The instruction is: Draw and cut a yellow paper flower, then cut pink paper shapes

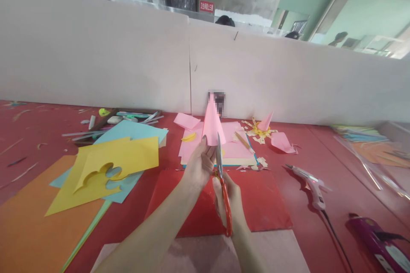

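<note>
My left hand (201,163) is closed around the lower edge of a pink paper cone (212,126), whose tip points up and away from me. In my right hand (234,198) is a pair of scissors (226,204) with orange-red handles, blades upward. The blades lie against the cone's lower right edge; whether they are parted I cannot tell. Below both hands lies a red board (259,204). Just behind them are pink paper sheets (230,130) on a pad, with a pencil-like stick (244,142) and a yellow curved paper piece (188,137).
Yellow (128,153), blue and orange paper sheets (28,217) spread at left, before a tray of pens (128,116). A second pink cone (265,121) stands among yellow pieces. To the right lie a hot glue gun (309,183) with a cord and a purple device (378,239). A white partition (128,55) rises behind.
</note>
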